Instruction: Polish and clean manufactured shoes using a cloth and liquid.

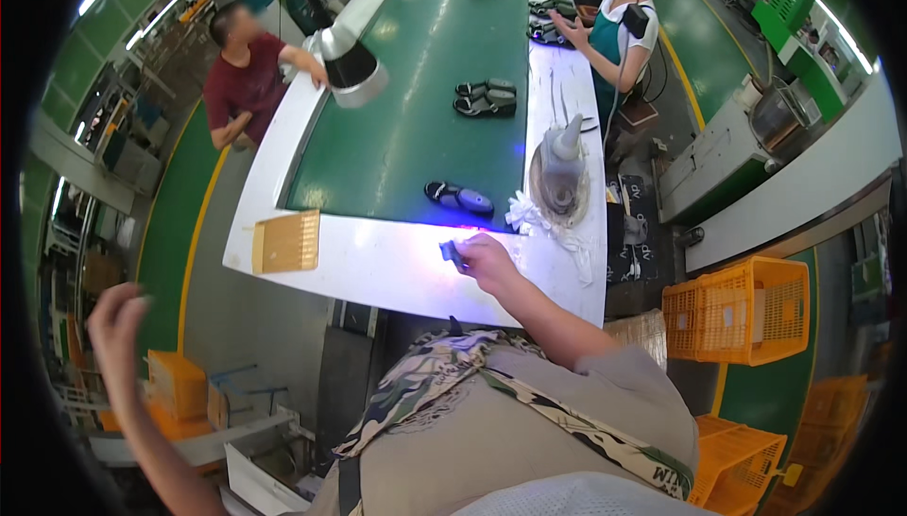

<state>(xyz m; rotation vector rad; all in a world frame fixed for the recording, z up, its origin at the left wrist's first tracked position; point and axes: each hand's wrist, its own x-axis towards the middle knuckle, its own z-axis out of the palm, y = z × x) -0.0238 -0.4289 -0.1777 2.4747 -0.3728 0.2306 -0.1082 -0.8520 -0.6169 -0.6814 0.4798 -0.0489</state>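
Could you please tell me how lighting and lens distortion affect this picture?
Head view: blue-violet glare washes over the white bench top around the right hand and its dark piece; head view: pale reflections streak the green belt; head view: straight edges bow toward the rim, and the corners are black.

Left hand [118, 325]: raised, fingers [111, 302] loosely curled, forearm [156, 445] angled upward. Right hand [486, 261]: forearm angled forward-left, fingers gripping.

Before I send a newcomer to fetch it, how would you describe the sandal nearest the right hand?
Find the green conveyor belt. At its near end, beyond the right hand, lies a dark sandal. It lies alone; the next sandals up the belt form a pair.
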